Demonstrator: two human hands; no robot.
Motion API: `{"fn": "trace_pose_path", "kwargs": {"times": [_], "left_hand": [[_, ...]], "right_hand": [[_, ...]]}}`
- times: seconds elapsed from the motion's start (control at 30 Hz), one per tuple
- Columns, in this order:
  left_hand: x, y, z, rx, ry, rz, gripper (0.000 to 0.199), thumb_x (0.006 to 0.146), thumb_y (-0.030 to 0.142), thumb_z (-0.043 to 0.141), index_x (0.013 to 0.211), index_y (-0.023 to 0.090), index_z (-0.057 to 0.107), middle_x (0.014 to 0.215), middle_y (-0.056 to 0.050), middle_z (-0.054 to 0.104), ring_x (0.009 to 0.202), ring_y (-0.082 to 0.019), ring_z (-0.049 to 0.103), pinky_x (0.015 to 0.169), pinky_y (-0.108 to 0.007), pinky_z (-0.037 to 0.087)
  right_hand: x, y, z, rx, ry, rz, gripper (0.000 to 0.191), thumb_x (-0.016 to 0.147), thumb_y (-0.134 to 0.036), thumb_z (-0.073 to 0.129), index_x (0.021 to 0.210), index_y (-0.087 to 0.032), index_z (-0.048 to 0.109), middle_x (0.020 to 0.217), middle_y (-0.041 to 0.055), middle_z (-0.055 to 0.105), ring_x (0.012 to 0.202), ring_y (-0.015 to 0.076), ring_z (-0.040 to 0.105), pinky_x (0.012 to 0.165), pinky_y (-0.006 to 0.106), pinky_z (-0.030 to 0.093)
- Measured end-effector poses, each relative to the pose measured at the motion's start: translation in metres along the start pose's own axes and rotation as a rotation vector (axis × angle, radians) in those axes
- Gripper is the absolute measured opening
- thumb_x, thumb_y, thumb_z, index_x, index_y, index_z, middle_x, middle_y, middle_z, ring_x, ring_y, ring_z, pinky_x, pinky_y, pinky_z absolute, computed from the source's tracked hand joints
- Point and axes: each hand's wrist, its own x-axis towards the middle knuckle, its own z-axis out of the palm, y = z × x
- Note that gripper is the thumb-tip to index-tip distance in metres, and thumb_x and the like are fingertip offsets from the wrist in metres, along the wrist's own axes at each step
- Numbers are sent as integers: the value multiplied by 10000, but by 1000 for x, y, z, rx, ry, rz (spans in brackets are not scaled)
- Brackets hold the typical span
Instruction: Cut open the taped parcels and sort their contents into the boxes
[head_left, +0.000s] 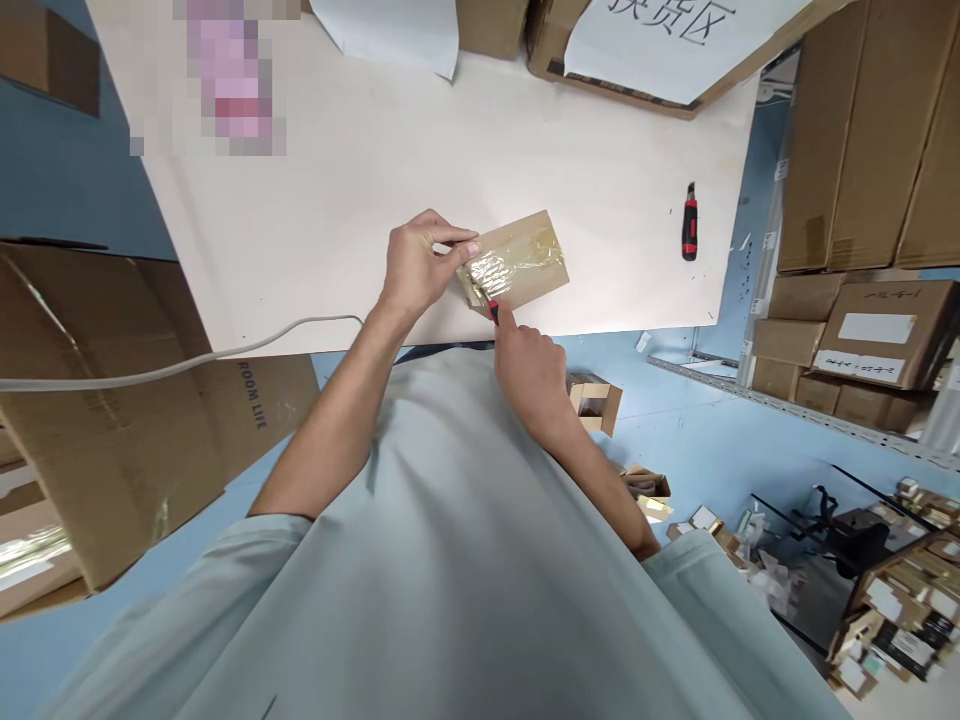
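Observation:
A small brown cardboard box (521, 262) with shiny clear tape across its top lies tilted near the front edge of the white table. My left hand (424, 262) pinches the box's left end between thumb and fingers. In my closed right hand (529, 370) is a red and black cutter (493, 311), its tip at the taped lower left end of the box. Most of the cutter's handle is hidden by my fingers.
Another red and black cutter (690, 228) lies at the table's right. A grey cable (292, 325) crosses the front left edge. Cardboard boxes with paper sheets (652, 45) line the back. A large carton (150, 420) stands left, and shelves with boxes (870, 330) stand right.

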Motion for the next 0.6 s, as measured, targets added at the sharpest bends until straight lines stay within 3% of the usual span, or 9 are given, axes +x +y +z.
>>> {"fn": "trace_pose_path", "kwargs": {"times": [0.2,0.3,0.5,0.6], "left_hand": [[-3,4,5,2,-4,2,184,934,336,837,1075,236,901,1044,-60,803,1032,-244,758,900,-381,691],[-7,4,5,11,13,-4,151,938,326,827,1048,255,904,1039,-49,802,1028,-241,752,896,-387,687],[-8,-2,-8,-8,-23,-2,165,950,353,836,1061,249,901,1089,-67,812,1079,-254,752,876,-365,678],[-8,-4,-13,-16,-46,6,168,962,377,836,1062,257,899,1115,-67,814,1102,-263,756,903,-385,678]], "right_hand": [[0,2,-2,3,-32,7,620,1181,-152,389,1799,-193,352,1136,185,827,1013,292,823,862,361,617],[10,5,-2,6,-33,-63,575,1199,-198,365,1773,-186,401,1183,190,828,1063,303,808,893,375,611],[24,18,16,-63,10,-233,701,1183,-141,331,1861,-297,254,1277,157,790,1097,267,784,907,330,573],[17,31,28,-55,50,-264,718,1174,-130,333,1855,-352,283,1244,125,790,1068,237,775,879,288,546]]}}
